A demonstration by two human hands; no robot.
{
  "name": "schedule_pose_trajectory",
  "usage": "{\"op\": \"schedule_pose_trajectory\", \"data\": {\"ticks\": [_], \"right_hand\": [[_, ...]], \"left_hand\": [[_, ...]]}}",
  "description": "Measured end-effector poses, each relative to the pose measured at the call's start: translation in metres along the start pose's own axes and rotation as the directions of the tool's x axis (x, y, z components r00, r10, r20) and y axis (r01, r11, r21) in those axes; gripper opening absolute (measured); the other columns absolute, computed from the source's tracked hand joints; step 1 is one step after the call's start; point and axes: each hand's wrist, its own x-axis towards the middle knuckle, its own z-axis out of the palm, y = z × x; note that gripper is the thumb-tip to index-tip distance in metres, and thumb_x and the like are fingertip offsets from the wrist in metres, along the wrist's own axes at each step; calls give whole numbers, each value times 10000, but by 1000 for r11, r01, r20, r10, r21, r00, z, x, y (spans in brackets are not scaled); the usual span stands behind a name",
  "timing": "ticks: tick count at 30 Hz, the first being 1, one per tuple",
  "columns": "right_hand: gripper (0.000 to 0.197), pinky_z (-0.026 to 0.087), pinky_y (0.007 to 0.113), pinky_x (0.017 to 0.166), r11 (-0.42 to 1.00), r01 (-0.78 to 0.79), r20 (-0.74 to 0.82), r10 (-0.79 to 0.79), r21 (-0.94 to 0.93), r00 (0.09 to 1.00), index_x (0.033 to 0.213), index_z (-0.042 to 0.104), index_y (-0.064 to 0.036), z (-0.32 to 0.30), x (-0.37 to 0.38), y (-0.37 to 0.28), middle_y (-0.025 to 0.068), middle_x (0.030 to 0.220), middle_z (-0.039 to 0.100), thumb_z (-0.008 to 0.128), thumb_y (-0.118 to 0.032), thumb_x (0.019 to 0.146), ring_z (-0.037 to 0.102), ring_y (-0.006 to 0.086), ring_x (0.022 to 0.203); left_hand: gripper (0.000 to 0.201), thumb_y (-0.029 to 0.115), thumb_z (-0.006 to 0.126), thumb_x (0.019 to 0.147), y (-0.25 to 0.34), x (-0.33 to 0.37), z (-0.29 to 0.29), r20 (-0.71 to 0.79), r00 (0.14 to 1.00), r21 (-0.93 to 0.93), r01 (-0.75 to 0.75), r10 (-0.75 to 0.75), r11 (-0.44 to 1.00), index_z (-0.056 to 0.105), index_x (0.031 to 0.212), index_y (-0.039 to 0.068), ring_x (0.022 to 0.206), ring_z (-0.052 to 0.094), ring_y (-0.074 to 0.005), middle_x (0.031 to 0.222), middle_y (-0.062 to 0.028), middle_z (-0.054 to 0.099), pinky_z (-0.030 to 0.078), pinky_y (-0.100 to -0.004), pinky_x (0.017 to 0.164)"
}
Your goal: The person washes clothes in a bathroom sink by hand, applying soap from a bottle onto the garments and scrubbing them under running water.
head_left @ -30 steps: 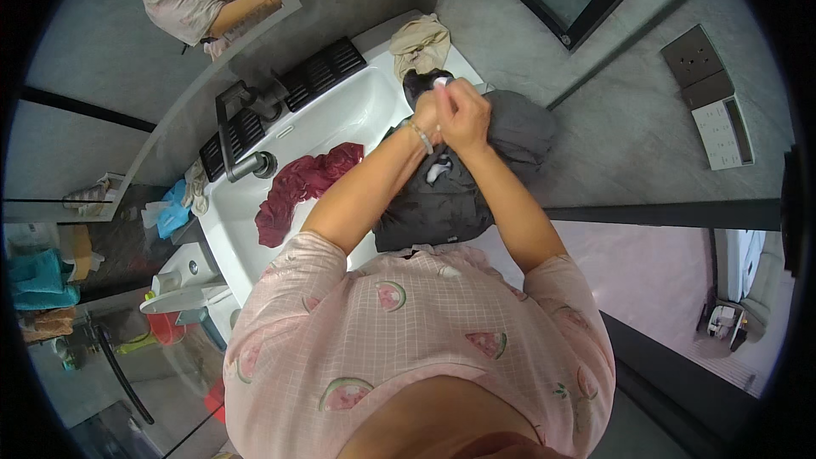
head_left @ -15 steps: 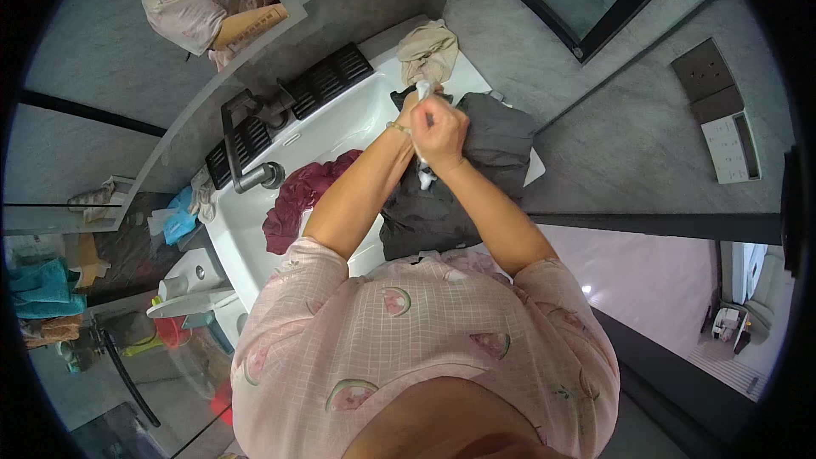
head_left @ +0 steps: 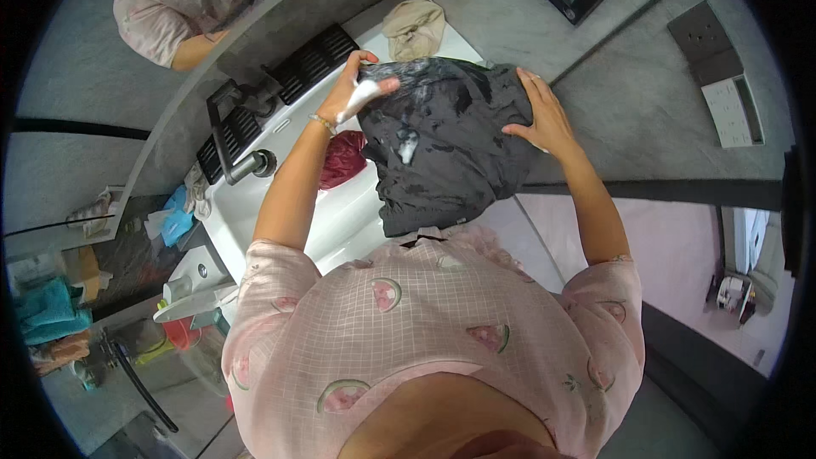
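Note:
A dark grey garment is spread over the right side of the white sink, with wet patches and white suds on it. At its upper left edge, my left hand has hold of the cloth, foam covering the base of the thumb. My right hand grips the opposite edge, thumb on top and fingers along the side. A maroon cloth lies in the basin, partly hidden beneath the grey one. Behind them a beige cloth is bunched on the sink's far corner.
A dark grey faucet stands at the basin's left, near black slatted racks. A mirror edge curves along the back left. Wall sockets are at the right. A blue bag sits left of the sink.
My hands were together, one fist over the other wrist, above the bunched garment. They have parted to its two sides, and the garment now lies spread, covering more of the maroon cloth.

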Motion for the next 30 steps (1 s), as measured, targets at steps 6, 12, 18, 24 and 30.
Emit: {"op": "schedule_pose_trajectory", "data": {"ticks": [6,12,18,24,30], "right_hand": [[628,347,334,976,906,-334,129,310,258,942,1224,505,-33,3,-34,30,78,1267,480,762,-173,669,440,239,1165],[423,418,299,895,501,-120,-29,280,857,960,1105,588,-24,-23,-12,-8,26,1132,580,725,-125,718,540,178,1042],[312,452,335,605,920,143,-599,114,364,792,776,573,-34,25,56,-148,149,752,572,744,-279,685,569,299,668],[383,402,362,494,830,-48,-554,413,556,723,612,462,4,57,88,-136,218,589,504,695,-279,724,446,336,496],[234,433,367,542,797,-181,-435,487,576,758,638,507,-19,30,86,-117,196,633,563,640,-200,707,543,331,556]], "left_hand": [[387,344,697,744,-29,-19,3,284,947,398,-260,151,880,639,969,34,990,542,-283,1150,-136,463,419,-346,892],[276,206,500,826,10,-17,34,273,920,-841,370,-281,395,582,959,-22,772,626,-221,892,-121,646,513,-327,717],[341,310,453,888,1,5,122,163,980,-957,129,114,262,573,962,-1,704,520,-156,823,-56,580,439,-295,678],[246,230,432,913,33,-8,150,-220,912,-973,-232,347,-8,521,1053,48,838,580,-185,935,-60,561,481,-312,774],[323,314,388,935,27,-26,152,-135,977,-766,3,-166,643,542,1046,53,850,547,-179,913,-51,567,452,-246,766]]}}
